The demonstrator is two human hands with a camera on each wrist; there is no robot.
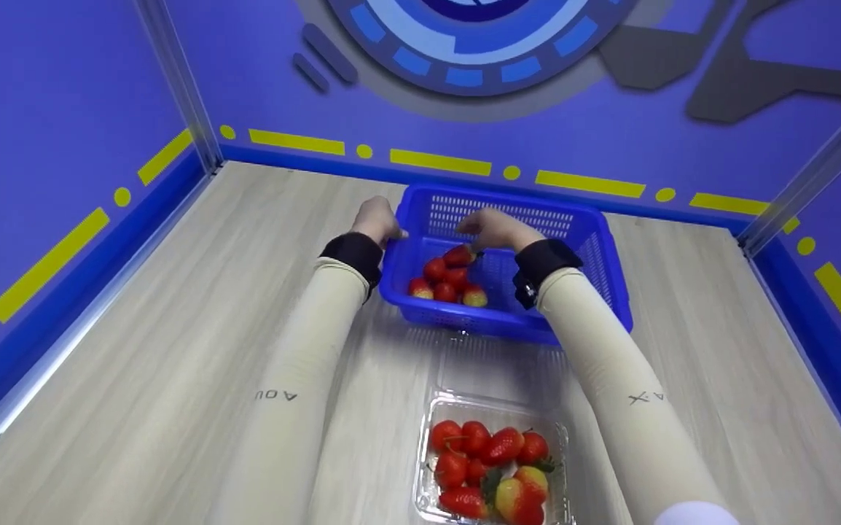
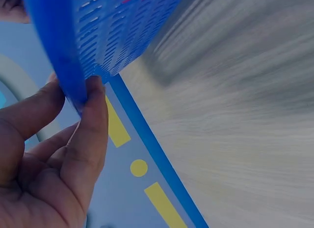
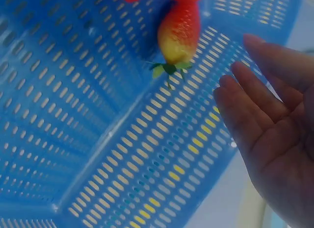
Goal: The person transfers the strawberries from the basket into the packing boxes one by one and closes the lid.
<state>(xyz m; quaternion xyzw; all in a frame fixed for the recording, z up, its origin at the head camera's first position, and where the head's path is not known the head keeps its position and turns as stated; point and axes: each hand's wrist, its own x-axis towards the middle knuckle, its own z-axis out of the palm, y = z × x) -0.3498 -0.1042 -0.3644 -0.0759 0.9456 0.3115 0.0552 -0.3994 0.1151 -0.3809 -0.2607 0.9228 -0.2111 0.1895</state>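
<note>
A blue perforated plastic basket (image 1: 479, 319) stands toward the back of the table. My left hand (image 1: 377, 219) grips its left side; in the left wrist view the thumb and fingers pinch the basket rim (image 2: 54, 46). Over the inside of the basket is my right hand (image 1: 495, 229), fingers relaxed and holding nothing. The right wrist view shows this hand (image 3: 274, 115) beside a red strawberry (image 3: 180, 34) with a pale yellow end and green leaves. Several red fruits (image 1: 446, 275) lie together in the basket's left part.
Nearer the body, a transparent plastic box (image 1: 424, 445) holds several strawberries (image 1: 502, 446) and small round red fruits (image 1: 451, 469), with its clear lid (image 1: 497, 368) folded back toward the basket. Blue panels (image 1: 479, 138) with yellow marks enclose the wooden table (image 1: 245, 292).
</note>
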